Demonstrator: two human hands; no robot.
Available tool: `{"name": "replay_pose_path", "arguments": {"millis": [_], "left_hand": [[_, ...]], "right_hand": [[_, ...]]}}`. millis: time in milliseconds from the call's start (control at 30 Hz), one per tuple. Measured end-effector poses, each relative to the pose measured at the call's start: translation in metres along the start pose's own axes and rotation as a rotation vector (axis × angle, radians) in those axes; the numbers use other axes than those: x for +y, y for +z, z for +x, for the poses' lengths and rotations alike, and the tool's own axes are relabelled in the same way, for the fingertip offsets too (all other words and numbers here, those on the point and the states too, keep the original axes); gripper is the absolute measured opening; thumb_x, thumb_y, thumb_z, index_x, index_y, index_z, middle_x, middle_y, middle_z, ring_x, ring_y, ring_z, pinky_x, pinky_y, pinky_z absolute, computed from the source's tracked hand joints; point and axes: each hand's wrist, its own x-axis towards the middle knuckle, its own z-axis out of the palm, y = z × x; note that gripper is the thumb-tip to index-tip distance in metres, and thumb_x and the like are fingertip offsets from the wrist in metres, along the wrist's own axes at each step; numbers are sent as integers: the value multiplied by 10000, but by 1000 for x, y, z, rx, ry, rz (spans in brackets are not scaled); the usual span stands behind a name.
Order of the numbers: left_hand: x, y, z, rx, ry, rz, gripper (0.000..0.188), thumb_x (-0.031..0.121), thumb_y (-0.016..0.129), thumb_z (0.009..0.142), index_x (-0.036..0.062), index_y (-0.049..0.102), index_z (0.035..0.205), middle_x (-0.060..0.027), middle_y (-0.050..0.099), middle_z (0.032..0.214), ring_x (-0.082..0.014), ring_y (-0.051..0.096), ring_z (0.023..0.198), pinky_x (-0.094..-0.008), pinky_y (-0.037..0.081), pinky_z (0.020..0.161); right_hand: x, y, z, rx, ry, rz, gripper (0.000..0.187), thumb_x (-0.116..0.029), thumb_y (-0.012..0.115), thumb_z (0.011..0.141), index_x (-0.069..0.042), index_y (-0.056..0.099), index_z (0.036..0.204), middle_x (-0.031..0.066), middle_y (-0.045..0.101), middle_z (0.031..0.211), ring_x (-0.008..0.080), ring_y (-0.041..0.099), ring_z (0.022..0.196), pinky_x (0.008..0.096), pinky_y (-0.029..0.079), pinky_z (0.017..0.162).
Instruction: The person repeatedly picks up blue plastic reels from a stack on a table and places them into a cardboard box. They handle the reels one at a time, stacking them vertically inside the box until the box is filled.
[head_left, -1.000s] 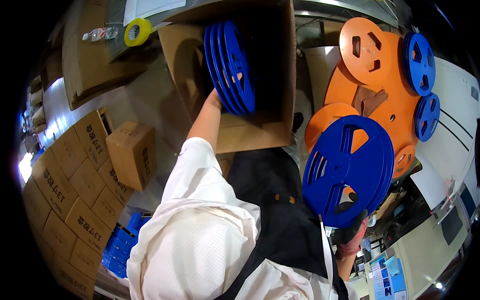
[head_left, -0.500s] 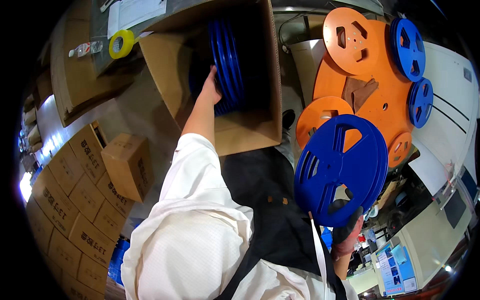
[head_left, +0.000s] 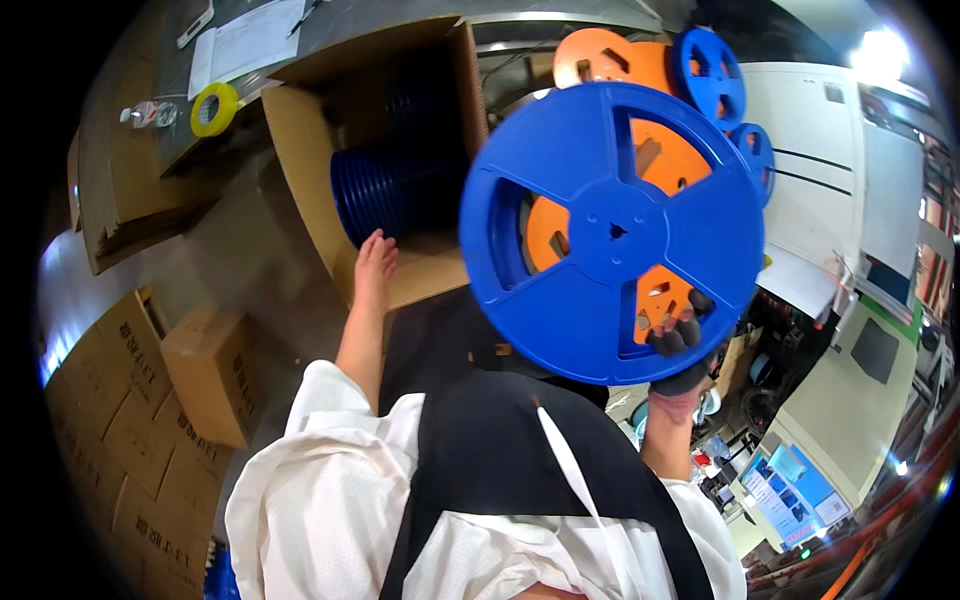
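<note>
A large blue plastic reel with cut-out windows is held up in front of me, right of the box. My right hand, in a dark fingerless glove, grips its lower right rim, fingers at a window. My left hand is bare and empty, fingers stretched out, at the near edge of an open cardboard box. Inside the box, a row of blue reels stands on edge, just beyond my left fingertips. More blue reels show dimly deeper in the box.
Behind the held reel is an orange disc machine bearing smaller blue reels. Yellow tape, a plastic bottle and paper lie at the far left. Stacked cartons stand at the lower left, a white cabinet at right.
My left hand has let go of the blue reels in the box and drawn back to its near edge. My right hand has raised the held reel up and to the left, nearer my view.
</note>
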Motion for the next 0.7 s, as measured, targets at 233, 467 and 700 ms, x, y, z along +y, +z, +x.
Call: {"name": "replay_pose_path", "arguments": {"millis": [233, 467, 700], "left_hand": [[85, 39, -57, -99, 401, 69, 398, 249, 479, 985, 76, 463, 1343, -61, 585, 1210, -134, 555, 1058, -259, 416, 907], [131, 64, -110, 38, 903, 121, 340, 103, 472, 969, 17, 485, 1298, -104, 559, 1241, -166, 534, 1097, -285, 400, 963], [135, 134, -183, -233, 906, 892, 633, 246, 658, 831, 88, 410, 1392, -152, 564, 1213, -303, 502, 1106, -383, 371, 983]], "right_hand": [[8, 6, 2, -274, 51, 486, 656, -524, 474, 915, -9, 423, 1319, 42, 622, 970, 192, 577, 804, 328, 482, 688], [8, 42, 17, -721, 160, 929, 560, -348, 490, 956, 13, 362, 1365, 27, 598, 962, 156, 545, 819, 321, 464, 775], [-3, 112, -22, -536, 102, 211, 667, -536, 433, 943, 4, 411, 1335, 60, 631, 1008, 204, 591, 883, 345, 461, 823]]}}
